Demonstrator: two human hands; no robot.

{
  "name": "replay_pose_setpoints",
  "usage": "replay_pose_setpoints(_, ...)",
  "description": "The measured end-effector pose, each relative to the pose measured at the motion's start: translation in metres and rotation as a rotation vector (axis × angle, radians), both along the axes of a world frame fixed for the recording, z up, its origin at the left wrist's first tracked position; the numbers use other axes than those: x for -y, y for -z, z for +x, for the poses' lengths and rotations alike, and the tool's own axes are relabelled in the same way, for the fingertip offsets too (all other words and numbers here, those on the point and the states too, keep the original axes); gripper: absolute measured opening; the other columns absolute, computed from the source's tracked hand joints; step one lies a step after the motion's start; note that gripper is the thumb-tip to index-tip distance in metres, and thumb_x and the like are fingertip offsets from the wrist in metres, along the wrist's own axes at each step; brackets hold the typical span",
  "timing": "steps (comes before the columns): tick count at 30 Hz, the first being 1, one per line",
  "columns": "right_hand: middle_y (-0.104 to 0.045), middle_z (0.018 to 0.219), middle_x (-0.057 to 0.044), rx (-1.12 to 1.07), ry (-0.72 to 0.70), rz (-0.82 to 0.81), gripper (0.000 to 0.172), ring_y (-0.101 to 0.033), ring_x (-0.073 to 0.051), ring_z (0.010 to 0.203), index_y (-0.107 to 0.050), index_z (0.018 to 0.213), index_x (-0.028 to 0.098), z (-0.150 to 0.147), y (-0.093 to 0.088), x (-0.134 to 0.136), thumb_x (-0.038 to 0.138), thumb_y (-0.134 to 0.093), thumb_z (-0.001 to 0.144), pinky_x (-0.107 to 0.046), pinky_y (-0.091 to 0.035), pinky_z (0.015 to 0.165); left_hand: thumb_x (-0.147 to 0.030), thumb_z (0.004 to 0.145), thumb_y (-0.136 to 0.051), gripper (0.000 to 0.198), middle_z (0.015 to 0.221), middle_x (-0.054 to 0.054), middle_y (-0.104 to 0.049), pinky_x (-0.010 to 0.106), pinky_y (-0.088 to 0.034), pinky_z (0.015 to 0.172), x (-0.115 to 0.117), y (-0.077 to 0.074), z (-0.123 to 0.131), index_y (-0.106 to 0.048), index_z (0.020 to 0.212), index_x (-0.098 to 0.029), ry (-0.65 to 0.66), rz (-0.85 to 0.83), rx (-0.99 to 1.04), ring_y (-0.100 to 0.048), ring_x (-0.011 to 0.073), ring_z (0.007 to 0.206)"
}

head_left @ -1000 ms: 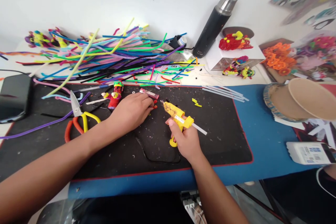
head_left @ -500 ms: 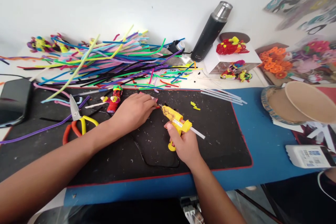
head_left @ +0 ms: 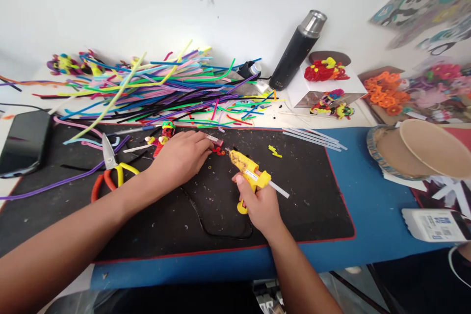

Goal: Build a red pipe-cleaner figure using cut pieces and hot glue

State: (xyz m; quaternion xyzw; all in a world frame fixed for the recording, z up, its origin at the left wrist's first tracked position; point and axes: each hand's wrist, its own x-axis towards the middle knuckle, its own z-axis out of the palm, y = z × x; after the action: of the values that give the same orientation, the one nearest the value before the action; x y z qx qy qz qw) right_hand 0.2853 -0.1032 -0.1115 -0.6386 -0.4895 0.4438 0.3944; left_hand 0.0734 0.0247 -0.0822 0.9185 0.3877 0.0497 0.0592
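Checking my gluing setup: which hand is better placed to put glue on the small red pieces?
Right, probably: the right hand grips the yellow glue gun, nozzle beside the red pieces; the left hand rests by them.

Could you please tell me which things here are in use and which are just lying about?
In use: glue gun in the right hand; small red piece beside the left hand.
Lying about: scissors, pipe cleaners, flask, phone, spare glue sticks.

We see through one head-worn camera, looking forward and down, close over the black mat [head_left: 312,196] toward the white wall [head_left: 110,5]
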Motion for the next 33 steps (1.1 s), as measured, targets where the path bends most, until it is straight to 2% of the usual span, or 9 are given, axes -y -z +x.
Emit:
replay_pose_setpoints(7, -0.057, 0.061, 0.001, -0.004, -0.009, -0.002, 0.044, -0.055, -0.014, 0.050, -0.071, 0.084, 0.018, -0.001, -0.001, -0.001, 0.056, -0.058, 0.101, -0.024, -0.046, 0.051, -0.023, 0.104, -0.051, 0.027, 0.105, 0.012, -0.075, 0.048, -0.056, 0.092, -0.003, 0.006, 0.007, -0.075, 0.114, -0.015, 0.016, -0.004, -0.005, -0.070, 0.0321, 0.100)
replay_pose_setpoints(15, -0.057, 0.061, 0.001, 0.007, -0.013, -0.010, 0.043, -0.055, -0.014, 0.051, -0.070, 0.086, 0.018, -0.001, -0.001, 0.000, 0.056, -0.057, 0.101, -0.024, -0.048, 0.052, -0.021, 0.104, -0.046, 0.030, 0.092, 0.012, -0.073, 0.048, -0.057, 0.085, -0.006, 0.008, 0.010, -0.074, 0.099, -0.014, 0.012, 0.003, -0.006, -0.071, 0.0321, 0.091)
replay_pose_setpoints(20, -0.057, 0.061, 0.001, 0.016, -0.017, -0.012, 0.045, -0.055, -0.014, 0.051, -0.070, 0.084, 0.018, -0.002, -0.003, 0.000, 0.058, -0.057, 0.100, -0.024, -0.047, 0.050, -0.023, 0.103, -0.046, 0.029, 0.100, 0.013, -0.076, 0.047, -0.058, 0.088, -0.006, 0.005, 0.003, -0.074, 0.101, -0.016, 0.024, -0.052, 0.023, -0.072, 0.0309, 0.094)
replay_pose_setpoints(26, -0.056, 0.062, 0.001, 0.012, -0.020, -0.015, 0.045, -0.055, -0.014, 0.051, -0.069, 0.084, 0.018, -0.002, -0.002, 0.000, 0.059, -0.056, 0.100, -0.024, -0.048, 0.051, -0.024, 0.102, -0.047, 0.027, 0.100, 0.013, -0.076, 0.046, -0.059, 0.088, -0.005, 0.001, -0.001, -0.073, 0.098, -0.019, 0.002, -0.066, 0.034, -0.072, 0.0296, 0.093)
replay_pose_setpoints(33, -0.056, 0.062, 0.001, 0.041, -0.031, -0.007, 0.044, -0.056, -0.014, 0.051, -0.068, 0.083, 0.019, -0.002, -0.004, -0.001, 0.057, -0.056, 0.101, -0.024, -0.047, 0.050, -0.024, 0.101, -0.055, 0.020, 0.104, 0.014, -0.076, 0.049, -0.058, 0.092, -0.003, 0.001, 0.003, -0.073, 0.107, -0.015, -0.052, -0.047, 0.049, -0.073, 0.0340, 0.101)
